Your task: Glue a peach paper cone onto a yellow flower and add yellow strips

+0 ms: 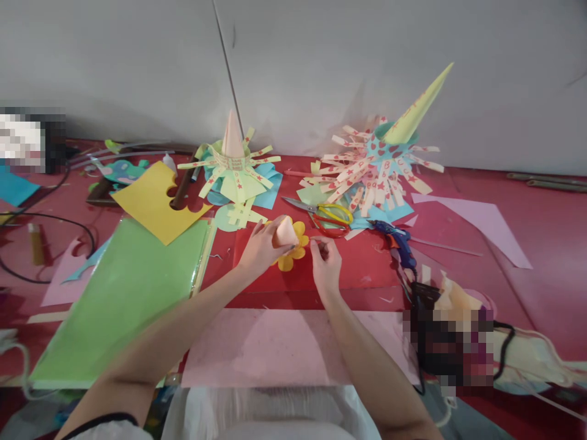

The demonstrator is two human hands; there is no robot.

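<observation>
Paper cone [286,231], smooth and pale pink, gripped in the left hand [261,247] over one lobed yellow flower [286,263], above a red sheet [367,269]! The right hand [327,263] is curled just beside it; whether it pinches anything, I can't tell. Behind: one pair of scissors [313,209], two fringed, cone-topped paper hats [233,143].

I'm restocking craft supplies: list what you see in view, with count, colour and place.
Flower: one, yellow, by left hand
Paper piece: one, pale pink, in left hand
Scissors: one, red-yellow handles, beyond flower
Glue gun: one, blue, right
Fringed cones: two, pink and yellow-green, by wall
Paper sheets: several, green, yellow, pink, red, across table
Paper scraps: several, mixed, scattered
Tube: one, tan, far left
Cables: several, black, white, both sides
Table: one, red, below
Wall: one, grey, behind
Left hand: one, centre
Right hand: one, near flower
</observation>
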